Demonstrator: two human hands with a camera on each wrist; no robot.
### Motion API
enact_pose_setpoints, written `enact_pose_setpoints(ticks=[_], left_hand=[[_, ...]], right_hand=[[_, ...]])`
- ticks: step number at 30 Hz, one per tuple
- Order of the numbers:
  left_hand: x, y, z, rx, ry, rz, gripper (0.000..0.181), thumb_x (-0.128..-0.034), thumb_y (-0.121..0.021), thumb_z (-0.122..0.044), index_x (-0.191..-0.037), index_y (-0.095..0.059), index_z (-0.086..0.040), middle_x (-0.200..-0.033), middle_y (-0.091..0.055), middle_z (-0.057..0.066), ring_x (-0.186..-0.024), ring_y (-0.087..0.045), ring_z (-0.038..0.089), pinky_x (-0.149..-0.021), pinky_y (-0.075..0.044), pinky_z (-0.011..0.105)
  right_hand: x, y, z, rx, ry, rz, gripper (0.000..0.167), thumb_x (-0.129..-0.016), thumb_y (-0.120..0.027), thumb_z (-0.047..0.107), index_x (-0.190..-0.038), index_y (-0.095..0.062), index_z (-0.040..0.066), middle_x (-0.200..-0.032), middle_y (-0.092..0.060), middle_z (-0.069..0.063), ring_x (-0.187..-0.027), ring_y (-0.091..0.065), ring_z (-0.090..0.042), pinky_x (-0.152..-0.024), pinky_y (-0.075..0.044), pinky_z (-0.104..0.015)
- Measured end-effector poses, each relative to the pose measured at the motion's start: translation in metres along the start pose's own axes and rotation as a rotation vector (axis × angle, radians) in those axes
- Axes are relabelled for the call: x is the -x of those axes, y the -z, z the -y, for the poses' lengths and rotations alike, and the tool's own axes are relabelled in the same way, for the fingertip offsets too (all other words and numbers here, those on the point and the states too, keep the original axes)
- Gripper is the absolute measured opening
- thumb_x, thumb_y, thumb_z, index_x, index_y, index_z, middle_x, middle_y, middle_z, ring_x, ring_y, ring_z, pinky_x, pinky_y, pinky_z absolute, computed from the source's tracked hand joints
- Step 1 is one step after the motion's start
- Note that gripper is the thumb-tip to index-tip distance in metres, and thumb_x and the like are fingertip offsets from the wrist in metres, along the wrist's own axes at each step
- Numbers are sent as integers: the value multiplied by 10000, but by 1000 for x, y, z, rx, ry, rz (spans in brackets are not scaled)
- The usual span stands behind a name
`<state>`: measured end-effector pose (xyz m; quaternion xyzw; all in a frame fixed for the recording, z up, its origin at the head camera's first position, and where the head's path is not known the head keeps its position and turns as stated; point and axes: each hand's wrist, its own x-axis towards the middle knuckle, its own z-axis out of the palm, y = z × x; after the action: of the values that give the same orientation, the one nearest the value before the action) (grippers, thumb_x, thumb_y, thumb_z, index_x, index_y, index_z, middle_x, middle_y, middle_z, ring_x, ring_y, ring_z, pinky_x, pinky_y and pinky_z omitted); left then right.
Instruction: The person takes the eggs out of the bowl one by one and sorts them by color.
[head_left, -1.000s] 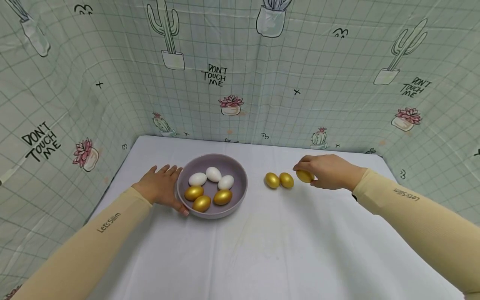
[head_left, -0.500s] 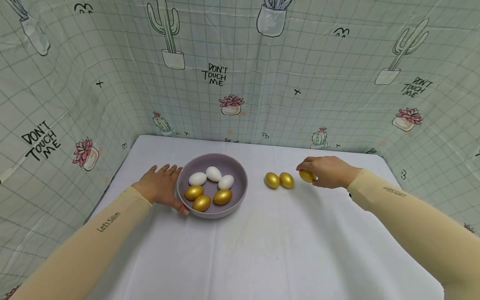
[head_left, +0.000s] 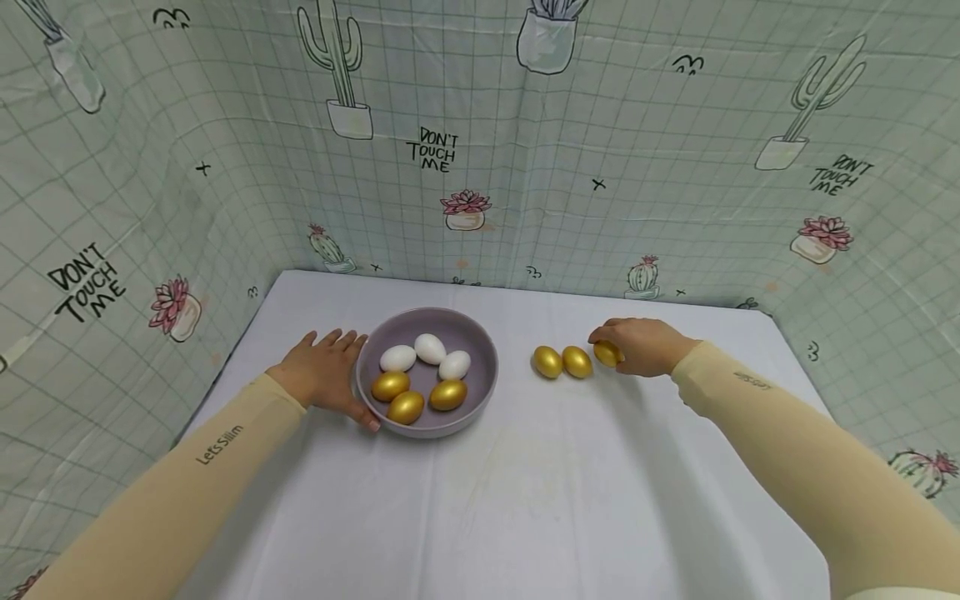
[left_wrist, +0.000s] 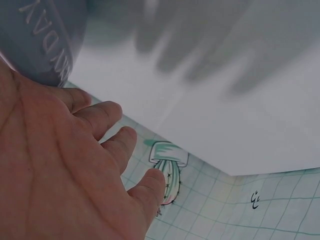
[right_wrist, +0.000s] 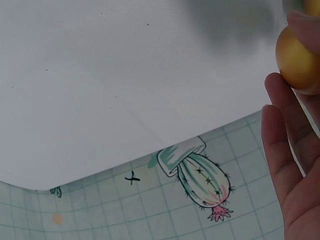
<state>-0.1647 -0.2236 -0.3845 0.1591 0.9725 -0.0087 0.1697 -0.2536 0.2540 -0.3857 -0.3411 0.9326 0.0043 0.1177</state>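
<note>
A purple-grey bowl (head_left: pixel 480 392) holds three white eggs (head_left: pixel 430 349) and three gold eggs (head_left: pixel 447 395). My left hand (head_left: pixel 318 373) rests against the bowl's left side with fingers spread; the left wrist view shows the palm (left_wrist: pixel 65 165) beside the bowl wall (left_wrist: pixel 45 40). To the right of the bowl, two gold eggs (head_left: pixel 547 362) lie side by side on the table. Just right of them my right hand (head_left: pixel 643 346) pinches a gold egg (head_left: pixel 607 353). In the right wrist view the thumb and fingers of that hand (right_wrist: pixel 300 150) hold the egg (right_wrist: pixel 295 57).
A white cloth covers the table (head_left: pixel 495 517). Behind and at both sides hangs a green gridded curtain (head_left: pixel 525 217) printed with cacti and lettering, meeting the table's back edge.
The right hand, with its gold egg, first shifted slightly right and then back left toward the two eggs on the table. The left hand and bowl have stayed in place.
</note>
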Motion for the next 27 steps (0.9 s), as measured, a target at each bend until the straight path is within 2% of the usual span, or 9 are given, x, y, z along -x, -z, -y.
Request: enact_pose_setpoints(ticks=[7,27], left_hand=[[0,-1,0,-1,-2,-4,1426,-543,-726,-858,-1536,-278,62,-1553,-309,281,-1436,-247,466,-1127,-168,659],[1,1,0,-4,-9,-10,1421,-547,-724,-857,-1530,-285,69,-1550,-316,281,-1433,-253,469,-1122,-180,662]], right_hand=[[-7,-8,-2,-41,-46,36,490,-807,-768,-10,-1280,-663,60,-1258,-641,-123,-1137,-602,-334,-966,-480,-538],[-13,-28,-6,-16,-21,20,506,-796,-779,-13,-1281,-660,67,-1242,-651,-113,-1117,-623,-321,-943,-501,-527]])
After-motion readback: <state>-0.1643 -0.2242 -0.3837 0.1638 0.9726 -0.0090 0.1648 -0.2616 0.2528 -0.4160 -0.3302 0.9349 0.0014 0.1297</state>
